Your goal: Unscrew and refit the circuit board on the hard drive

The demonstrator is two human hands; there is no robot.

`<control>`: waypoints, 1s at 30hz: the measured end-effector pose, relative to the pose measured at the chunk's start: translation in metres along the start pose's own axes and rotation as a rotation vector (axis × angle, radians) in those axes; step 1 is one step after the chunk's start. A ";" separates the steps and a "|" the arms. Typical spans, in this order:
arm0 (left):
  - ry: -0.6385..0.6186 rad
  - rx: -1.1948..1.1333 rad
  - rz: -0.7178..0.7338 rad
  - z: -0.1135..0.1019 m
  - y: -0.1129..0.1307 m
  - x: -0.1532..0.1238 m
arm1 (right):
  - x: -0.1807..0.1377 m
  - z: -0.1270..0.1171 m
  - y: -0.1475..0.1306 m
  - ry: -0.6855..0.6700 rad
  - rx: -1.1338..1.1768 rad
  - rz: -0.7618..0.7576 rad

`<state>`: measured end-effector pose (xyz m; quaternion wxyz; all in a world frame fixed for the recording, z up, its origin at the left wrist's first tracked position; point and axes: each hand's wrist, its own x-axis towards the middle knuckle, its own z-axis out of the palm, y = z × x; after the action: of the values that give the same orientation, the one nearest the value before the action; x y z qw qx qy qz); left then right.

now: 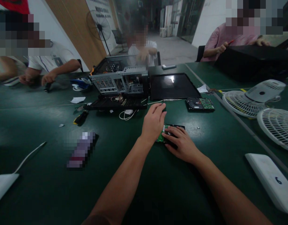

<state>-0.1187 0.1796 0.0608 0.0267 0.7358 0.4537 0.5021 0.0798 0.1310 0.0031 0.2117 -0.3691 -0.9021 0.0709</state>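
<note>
A hard drive [161,137] with a green circuit board lies on the green table in front of me. My right hand [181,142] rests on it with the fingers stretched out and covers much of it. Just above the drive's left end is my left hand [154,120], fingers loosely bent and the thumb a little apart; nothing shows in it. Beyond it stands an opened computer case [119,81], its frame and insides exposed. A second hard drive [200,104] sits further back on the right.
A black side panel [174,86] lies right of the case. At left are a yellow-and-black screwdriver [80,118] and a pixelated phone-like object [81,150]. White fans [242,101] and a white power bank [271,181] stand at right. Several people sit around the table.
</note>
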 end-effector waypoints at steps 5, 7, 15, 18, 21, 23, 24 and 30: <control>0.028 -0.051 -0.037 0.004 -0.003 -0.003 | 0.000 0.000 0.000 0.004 0.011 0.001; 0.032 -0.071 -0.071 0.005 -0.003 -0.004 | 0.000 0.000 0.000 0.013 0.012 -0.002; 0.001 -0.081 -0.064 0.002 0.000 -0.002 | 0.000 0.000 0.000 0.000 0.002 -0.002; -0.023 -0.082 -0.067 0.000 0.000 0.000 | 0.000 0.001 0.000 0.002 0.000 -0.004; -0.041 -0.113 -0.107 -0.002 0.000 0.001 | 0.000 0.001 0.001 0.005 -0.002 -0.003; -0.043 -0.121 -0.125 -0.002 0.000 0.000 | -0.001 0.001 0.001 0.009 -0.008 -0.004; -0.043 -0.122 -0.127 -0.002 0.000 0.000 | -0.001 0.001 0.001 0.011 -0.010 -0.004; -0.030 -0.126 -0.118 -0.003 0.001 0.001 | 0.000 -0.003 -0.004 0.055 0.008 0.001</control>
<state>-0.1207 0.1786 0.0634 0.1091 0.7120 0.4635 0.5161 0.0787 0.1276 0.0069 0.2378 -0.3706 -0.8955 0.0644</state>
